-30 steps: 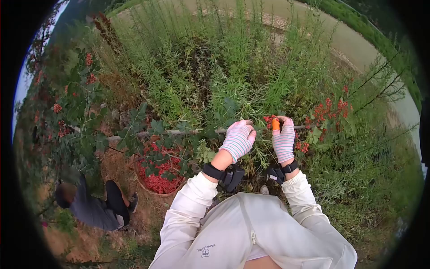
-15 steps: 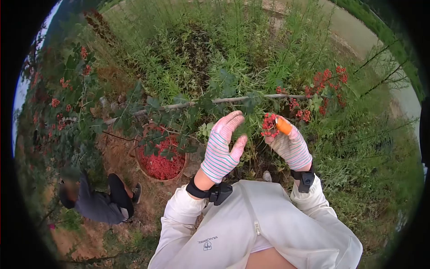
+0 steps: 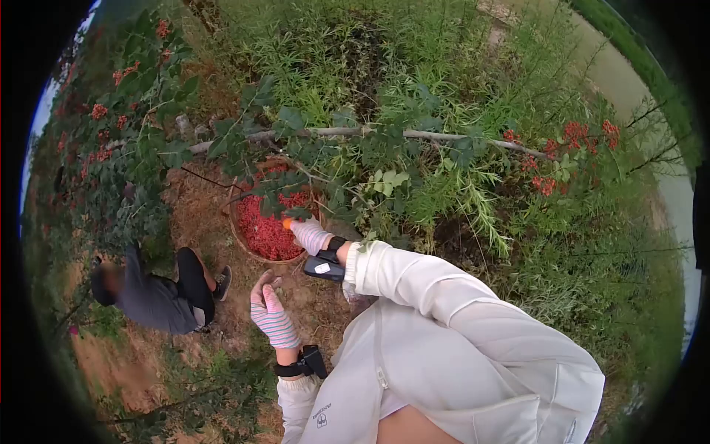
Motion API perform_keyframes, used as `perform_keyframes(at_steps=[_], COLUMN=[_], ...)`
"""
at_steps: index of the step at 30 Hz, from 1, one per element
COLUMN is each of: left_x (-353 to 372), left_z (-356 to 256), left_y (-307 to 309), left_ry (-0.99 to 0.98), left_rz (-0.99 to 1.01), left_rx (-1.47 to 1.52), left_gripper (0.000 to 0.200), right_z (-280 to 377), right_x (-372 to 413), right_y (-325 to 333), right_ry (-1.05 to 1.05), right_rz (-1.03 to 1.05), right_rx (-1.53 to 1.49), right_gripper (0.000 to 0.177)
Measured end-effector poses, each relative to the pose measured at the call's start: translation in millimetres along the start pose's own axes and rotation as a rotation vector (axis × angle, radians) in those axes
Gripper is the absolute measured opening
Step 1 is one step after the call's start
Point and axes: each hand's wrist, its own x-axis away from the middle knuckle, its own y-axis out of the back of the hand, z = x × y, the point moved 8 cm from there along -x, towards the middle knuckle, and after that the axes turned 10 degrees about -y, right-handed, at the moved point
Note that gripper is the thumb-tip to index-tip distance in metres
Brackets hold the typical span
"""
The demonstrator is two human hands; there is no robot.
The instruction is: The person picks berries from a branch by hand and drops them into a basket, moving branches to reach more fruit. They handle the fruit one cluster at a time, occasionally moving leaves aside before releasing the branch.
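My right hand [image 3: 308,234], in a striped glove with an orange cover on the thumb, reaches over the right side of a round basket [image 3: 238,238]. Red berries [image 3: 262,226] in small clusters fill the basket. Only the orange tip and the back of that hand show clearly; its fingers are hidden, and whether berries are in it cannot be told. Below the basket, my left hand [image 3: 274,317], in a matching striped glove, is raised with loosely bent fingers and holds nothing visible.
A leafy branch [image 3: 333,132] crosses in front of me, its leaves partly covering the basket. Red berry clusters [image 3: 575,135] hang at its right end. A person [image 3: 159,292] in dark clothes crouches at the left. Tall weeds [image 3: 392,66] grow beyond.
My right hand has swung left from the branch, where it held a red berry cluster, to the basket. My left hand has dropped down and left, away from the branch. The view has shifted.
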Motion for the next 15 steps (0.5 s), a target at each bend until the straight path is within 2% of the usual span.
perform_keyframes(at_steps=[2, 4, 5, 6, 7, 8, 9, 11, 13, 15], left_x=[3.4, 6.5, 8.5, 9.4, 8.2, 8.2, 8.7, 4.5, 17.6, 43.0], left_z=[9.0, 12.2, 10.1, 5.4, -3.4, -24.5, -43.8, -71.2, -123.0, -158.6], left_y=[-5.6, -18.6, -30.8, -43.5, -56.1, -73.6, -89.2, -120.4, -168.5, -228.5], left_ry=[0.031, 0.028, -0.008, -0.047, -0.057, -0.152, -0.244, -0.311, -0.528, -0.502], left_rz=[0.068, 0.143, 0.193, 0.238, 0.252, 0.316, 0.385, 0.491, 0.789, 1.116], left_rx=[0.005, 0.010, 0.042, 0.074, 0.081, 0.109, 0.137, 0.205, 0.241, 0.329], left_gripper=[0.026, 0.026, 0.025, 0.024, 0.024, 0.022, 0.020, 0.019, 0.021, 0.024], right_z=[20.2, 34.7, 41.7, 88.6, 118.1, 127.1, 145.1, 176.2, 191.1, 217.1], right_x=[1.3, 70.2, 84.6, 177.4, 235.4, 261.7, 298.1, 375.6, 429.3, 477.2], right_y=[-20.4, -27.4, -16.3, -36.6, -38.1, -9.9, 14.6, 56.2, 123.8, 188.8], right_ry=[0.115, -0.090, -0.030, 0.063, -0.108, -0.017, 0.035, 0.090, 0.222, 0.547], right_rz=[0.044, 0.041, 0.170, 0.365, 0.323, 0.329, 0.245, 0.087, -0.116, -0.606], right_rx=[0.579, 0.176, 0.633, 0.484, 0.633, 0.620, 0.638, 0.447, 0.447, 0.284], right_gripper=[0.018, 0.028, 0.037, 0.043, 0.041, 0.040, 0.039, 0.052, 0.063, 0.071])
